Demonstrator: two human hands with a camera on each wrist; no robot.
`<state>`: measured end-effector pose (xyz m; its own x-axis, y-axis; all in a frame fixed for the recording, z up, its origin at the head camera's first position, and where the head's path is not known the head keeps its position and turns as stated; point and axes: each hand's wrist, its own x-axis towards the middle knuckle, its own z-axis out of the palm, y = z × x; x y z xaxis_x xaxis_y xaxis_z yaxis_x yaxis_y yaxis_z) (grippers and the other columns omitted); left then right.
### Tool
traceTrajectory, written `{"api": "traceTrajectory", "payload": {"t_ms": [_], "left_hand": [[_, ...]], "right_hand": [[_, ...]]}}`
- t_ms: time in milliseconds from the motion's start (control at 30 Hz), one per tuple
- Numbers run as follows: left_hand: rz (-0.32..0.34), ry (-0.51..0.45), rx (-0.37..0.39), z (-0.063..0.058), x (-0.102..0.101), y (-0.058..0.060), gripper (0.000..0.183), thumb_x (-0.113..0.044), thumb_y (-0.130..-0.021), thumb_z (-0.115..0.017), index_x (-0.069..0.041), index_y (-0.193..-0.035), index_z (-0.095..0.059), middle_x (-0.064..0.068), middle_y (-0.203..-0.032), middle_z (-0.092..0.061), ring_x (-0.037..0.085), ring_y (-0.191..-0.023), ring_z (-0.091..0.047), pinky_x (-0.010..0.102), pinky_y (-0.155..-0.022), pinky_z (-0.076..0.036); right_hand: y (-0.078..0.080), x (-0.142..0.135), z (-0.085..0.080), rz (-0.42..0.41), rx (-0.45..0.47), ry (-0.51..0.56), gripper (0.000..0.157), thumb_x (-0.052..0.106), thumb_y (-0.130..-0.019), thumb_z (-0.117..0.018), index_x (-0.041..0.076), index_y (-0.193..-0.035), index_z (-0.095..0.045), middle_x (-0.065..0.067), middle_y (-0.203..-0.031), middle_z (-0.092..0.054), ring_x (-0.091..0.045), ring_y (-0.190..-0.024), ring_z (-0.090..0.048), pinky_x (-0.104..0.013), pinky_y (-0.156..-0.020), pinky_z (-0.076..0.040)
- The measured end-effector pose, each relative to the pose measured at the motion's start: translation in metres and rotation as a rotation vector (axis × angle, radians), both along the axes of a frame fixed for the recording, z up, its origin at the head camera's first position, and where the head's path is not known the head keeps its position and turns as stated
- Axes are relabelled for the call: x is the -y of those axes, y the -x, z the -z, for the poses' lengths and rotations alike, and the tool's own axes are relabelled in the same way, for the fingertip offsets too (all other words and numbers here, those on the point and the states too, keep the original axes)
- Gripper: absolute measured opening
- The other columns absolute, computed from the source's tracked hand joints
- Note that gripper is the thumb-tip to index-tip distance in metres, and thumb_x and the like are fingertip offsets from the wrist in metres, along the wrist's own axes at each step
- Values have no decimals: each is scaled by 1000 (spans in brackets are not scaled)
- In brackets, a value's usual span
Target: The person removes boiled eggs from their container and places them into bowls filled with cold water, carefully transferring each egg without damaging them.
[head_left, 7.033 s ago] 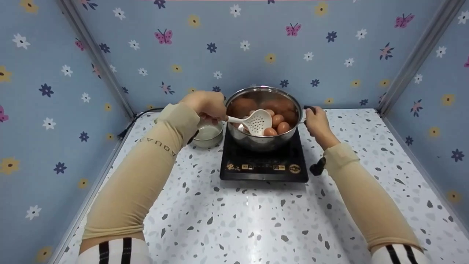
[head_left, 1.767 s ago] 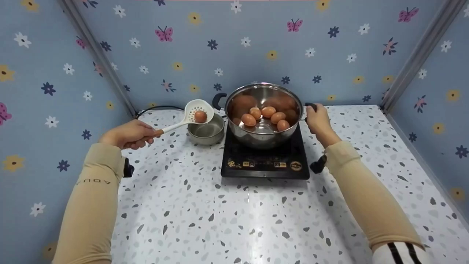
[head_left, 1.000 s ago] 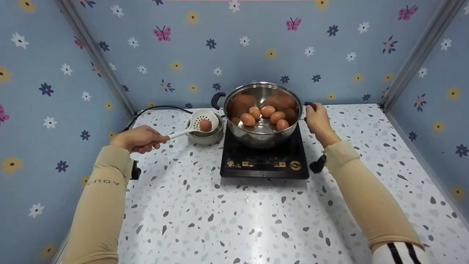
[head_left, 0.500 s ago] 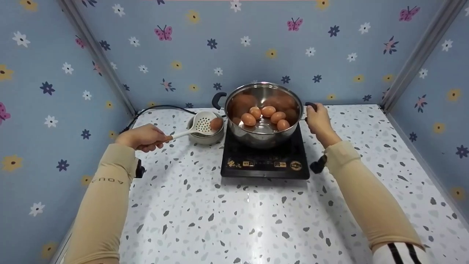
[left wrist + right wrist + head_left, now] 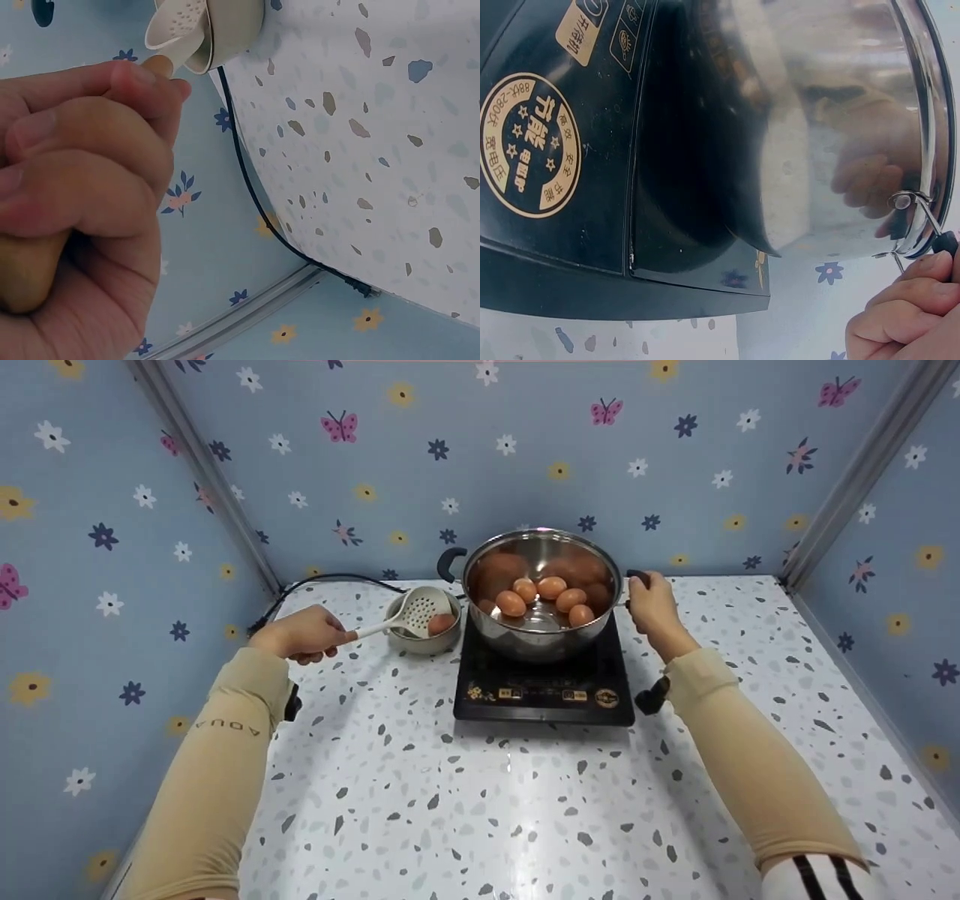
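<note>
My left hand (image 5: 304, 634) grips the wooden-ended handle of a white skimmer (image 5: 421, 607); the left wrist view shows the fingers curled round it. The skimmer's perforated head is tilted inside a small grey-green bowl (image 5: 420, 645). One brown egg (image 5: 441, 624) lies at the head's right edge, within the bowl; whether it still rests on the skimmer I cannot tell. Several brown eggs (image 5: 511, 604) lie in a steel pot (image 5: 536, 645). My right hand (image 5: 654, 607) holds the pot's right black handle, and in the right wrist view its fingers (image 5: 900, 315) wrap that handle.
The pot stands on a black induction cooker (image 5: 544, 706), right of the bowl. A black cable (image 5: 330, 577) runs along the back left of the speckled table (image 5: 420, 810). Flower-patterned walls (image 5: 502, 405) enclose the back and both sides.
My left hand has brought the skimmer from the pot to the bowl with one egg. The head has tipped, and the egg has slid right and down into the bowl. My right hand stays put.
</note>
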<state>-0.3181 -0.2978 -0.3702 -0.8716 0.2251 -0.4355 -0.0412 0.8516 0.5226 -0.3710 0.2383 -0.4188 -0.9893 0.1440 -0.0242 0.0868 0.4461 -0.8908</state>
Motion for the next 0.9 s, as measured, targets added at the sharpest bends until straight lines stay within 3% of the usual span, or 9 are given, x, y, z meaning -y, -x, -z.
{"api": "traceTrajectory", "payload": {"t_ms": [400,700,900], "left_hand": [[-58,-41,-131,1,6,-5,39,-32,-115,-54,2,-122,-71,0,-74,-58,10,-54,-44,29,-52,-39],[-82,-111,-176,-8,10,-7,44,-34,-116,-52,5,-129,-68,-2,-76,-59,8,-52,-44,28,-50,-40],[-121,-151,-205,-17,12,-9,45,-37,-116,-51,3,-129,-67,-3,-75,-57,7,-51,-42,28,-50,-39]], "right_hand": [[-2,3,0,11,-9,10,51,28,-115,-37,-3,-154,-46,-11,-98,-51,-10,-62,-49,-23,-51,-42],[-4,2,-1,14,-17,-4,51,28,-115,-36,-5,-153,-46,-12,-102,-51,-10,-64,-50,-24,-51,-43],[-2,1,0,6,-11,14,51,28,-115,-35,-5,-153,-45,-10,-94,-49,-6,-56,-46,-23,-49,-41]]}}
